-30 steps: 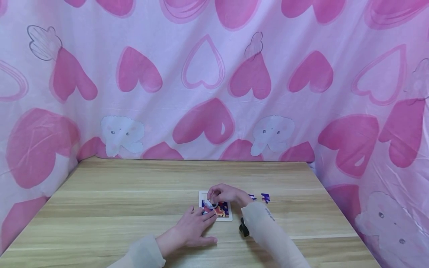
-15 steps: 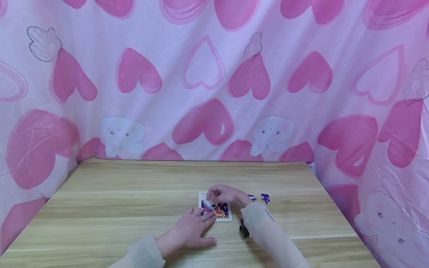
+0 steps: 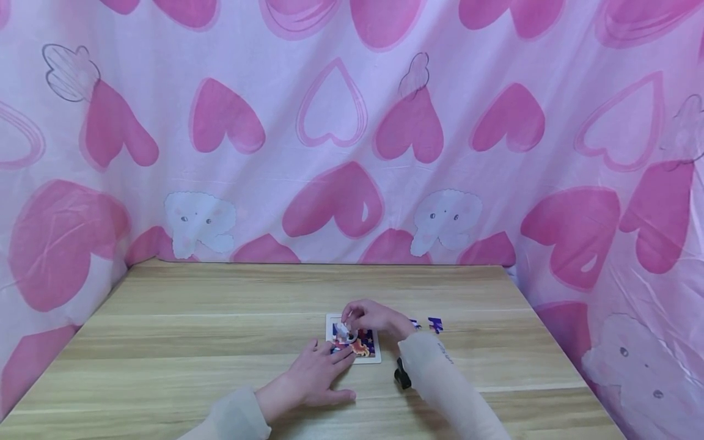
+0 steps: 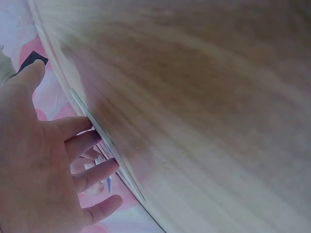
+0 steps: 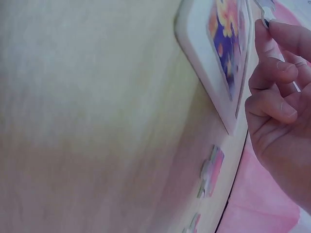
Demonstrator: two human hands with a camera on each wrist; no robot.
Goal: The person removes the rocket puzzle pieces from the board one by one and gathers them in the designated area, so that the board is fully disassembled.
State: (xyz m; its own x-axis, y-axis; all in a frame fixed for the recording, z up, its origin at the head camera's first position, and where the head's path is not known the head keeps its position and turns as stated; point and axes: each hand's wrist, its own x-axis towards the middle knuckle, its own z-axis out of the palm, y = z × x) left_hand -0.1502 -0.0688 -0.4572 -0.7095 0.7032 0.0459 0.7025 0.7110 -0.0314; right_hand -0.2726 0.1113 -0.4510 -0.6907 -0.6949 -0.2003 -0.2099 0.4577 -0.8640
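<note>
A small jigsaw puzzle in a white frame tray (image 3: 376, 357) lies on the table, its picture purple and orange. My right hand (image 3: 370, 316) is over the tray's far part and pinches a whitish puzzle piece (image 3: 344, 332) between thumb and index finger. In the right wrist view the piece (image 5: 266, 10) shows at the fingertips, the other fingers curled in. My left hand (image 3: 319, 374) lies with straight, spread fingers, their tips on the tray's near left edge. From the left wrist, the palm of that hand (image 4: 39, 165) and the thin tray edge (image 4: 109, 143) are visible.
Loose puzzle pieces lie right of the tray, one piece (image 3: 436, 324) apart and another (image 3: 415, 324) partly behind the right wrist. A black object (image 3: 403, 374) sits by the right sleeve. Pink heart-patterned cloth (image 3: 330, 122) surrounds the wooden table (image 3: 220, 305).
My right hand has shifted slightly up and to the right, and the pinched piece has tilted a little above the tray. The left hand has stayed in place.
</note>
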